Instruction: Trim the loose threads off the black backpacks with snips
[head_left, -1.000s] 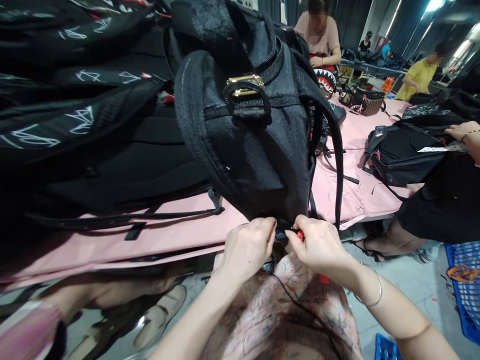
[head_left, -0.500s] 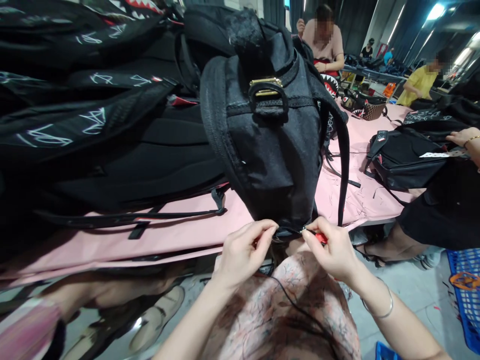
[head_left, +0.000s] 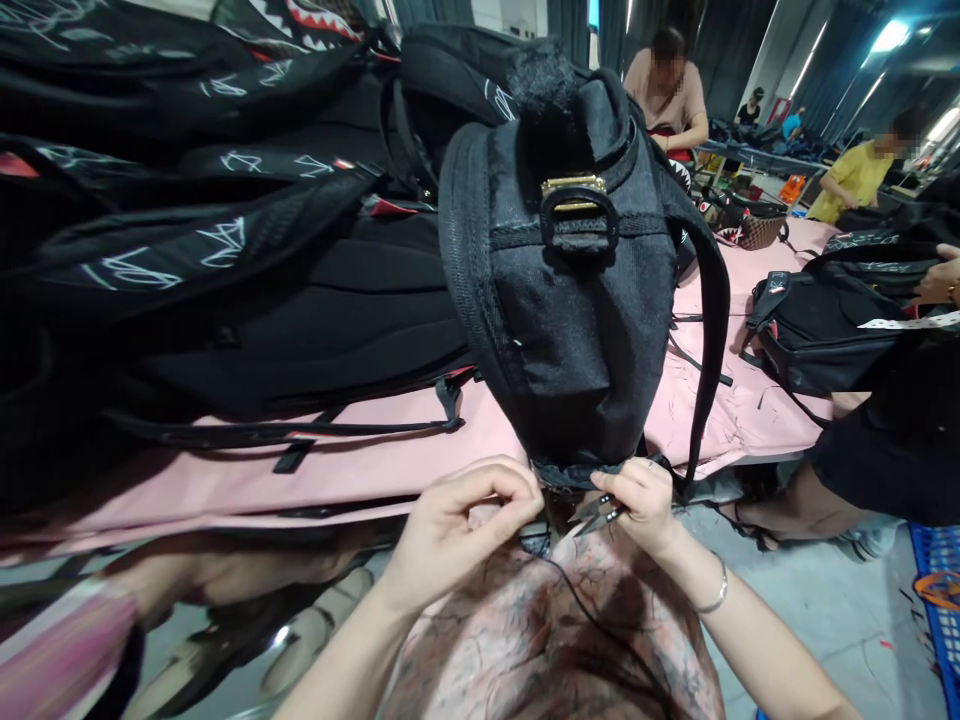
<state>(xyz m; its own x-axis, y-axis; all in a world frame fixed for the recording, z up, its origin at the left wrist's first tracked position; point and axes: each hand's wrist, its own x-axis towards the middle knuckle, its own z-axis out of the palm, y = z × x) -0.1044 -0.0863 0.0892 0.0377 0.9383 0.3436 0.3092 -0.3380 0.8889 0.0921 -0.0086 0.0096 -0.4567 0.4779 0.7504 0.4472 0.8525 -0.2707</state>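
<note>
So, head view: black bag [head_left: 592,350] at edge of pink table [head_left: 405,450], contents hidden. Right hand [head_left: 641,505] curled round snips [head_left: 600,521], thumb at bag's bottom edge; left hand [head_left: 457,530] nearly pinched beside it, can't tell if holding anything. Seems like bottom-edge step, next move calls for keeping snips off fabric. Blue basket [head_left: 946,645] far right, orange thing [head_left: 937,588] there

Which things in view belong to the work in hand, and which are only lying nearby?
In use:
- black bag in front
- small snips, in the right hand
- left hand, near the bag's lower edge

Apparently just lying about:
- black bags at left
- checkered bag
- blue basket
</note>
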